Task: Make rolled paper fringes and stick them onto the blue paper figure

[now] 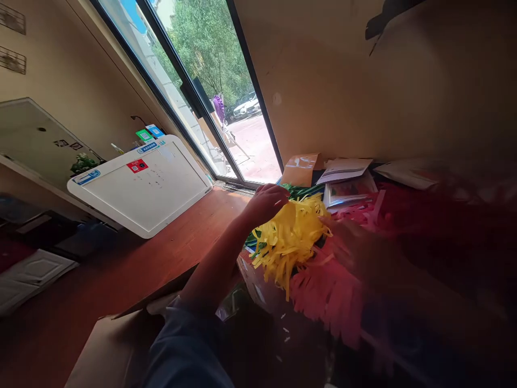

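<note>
My left hand (267, 205) is at the upper left edge of a bunch of yellow fringed paper (297, 229), its fingers bent and pressed together; what they grip is too small to make out. On the right side of the yellow fringe lies my right hand (347, 242), dim and blurred by motion, so its fingers are unclear. Pink-red fringed paper (329, 299) hangs below and right of the yellow. Green strips (301, 189) show behind it.
Envelopes and packets (347, 175) lie against the wall behind the fringes. A whiteboard (149, 183) leans at the left on the reddish table (177, 248). An open cardboard box (109, 345) stands at the lower left. A sliding glass door (226, 108) is beyond.
</note>
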Available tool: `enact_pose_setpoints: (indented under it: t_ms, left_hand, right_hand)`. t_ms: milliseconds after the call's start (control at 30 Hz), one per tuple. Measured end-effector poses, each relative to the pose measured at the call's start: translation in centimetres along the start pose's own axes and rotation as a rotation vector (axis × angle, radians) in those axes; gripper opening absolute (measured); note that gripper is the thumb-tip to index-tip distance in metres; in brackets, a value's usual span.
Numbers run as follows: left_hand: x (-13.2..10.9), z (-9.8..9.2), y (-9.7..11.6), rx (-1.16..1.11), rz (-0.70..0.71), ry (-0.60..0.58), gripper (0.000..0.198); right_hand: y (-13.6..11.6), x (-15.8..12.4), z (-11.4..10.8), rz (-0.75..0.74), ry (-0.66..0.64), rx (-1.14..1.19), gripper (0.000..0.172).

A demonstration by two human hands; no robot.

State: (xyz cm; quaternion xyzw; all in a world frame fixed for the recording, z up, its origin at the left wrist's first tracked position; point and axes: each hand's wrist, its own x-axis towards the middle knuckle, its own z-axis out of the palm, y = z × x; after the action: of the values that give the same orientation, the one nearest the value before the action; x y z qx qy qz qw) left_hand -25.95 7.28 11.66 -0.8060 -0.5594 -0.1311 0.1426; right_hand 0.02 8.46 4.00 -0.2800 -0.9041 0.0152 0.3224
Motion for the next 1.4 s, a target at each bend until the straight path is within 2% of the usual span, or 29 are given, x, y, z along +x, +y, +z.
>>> enact_pose_setpoints:
  t_ms: [100,200,300,567,733,967,1033,1100,1267,1400]
  left_hand:
    - [-0.4,0.7,-0.1,-0.043,0.011,0.002,0.019]
    - [-0.8,1.5,-0.3,-0.079,0.019,0.003,0.020]
    - [-0.9,2.0,-0.6,-0.096,0.016,0.002,0.021]
    - [-0.7,2.8,-0.7,-0.169,0.039,0.032,0.023]
    - [-0.7,3.2,-0.5,-0.210,0.034,0.032,0.022]
    - [-0.6,3.1,-0.2,-0.259,0.027,0.032,0.020]
    - [-0.7,3.2,-0.3,-0.284,0.027,0.041,0.020]
    - [-0.8,3.3,-0.4,-0.306,0.019,0.065,0.019]
    - [-1.2,3.6,-0.8,-0.293,-0.058,0.159,0.016]
    - [-1.3,2.8,-1.5,-0.257,-0.129,0.228,0.015]
  right_hand:
    - [-1.3,4.2,1.2,-0.002,-0.049,0.009,0.047]
    - [-1.7,5.7,2.2,0.005,-0.063,0.009,0.045]
    - [-1.5,5.6,3.0,-0.030,-0.021,-0.004,0.042]
    - [-0.7,6.0,4.2,-0.153,0.246,0.016,0.031]
    - [-0.6,6.5,4.8,-0.177,0.315,-0.026,0.021]
    - [-0.4,7.4,5.8,-0.163,0.322,-0.021,0.019]
    - [-0.3,7.6,6.0,-0.170,0.314,-0.048,0.014]
    - [-0.2,7.7,6.2,-0.172,0.301,-0.085,0.010]
    - [-0.1,7.2,7.2,-0.237,0.222,-0.143,0.013]
    - [-0.4,6.3,8.3,-0.231,0.207,-0.151,0.016]
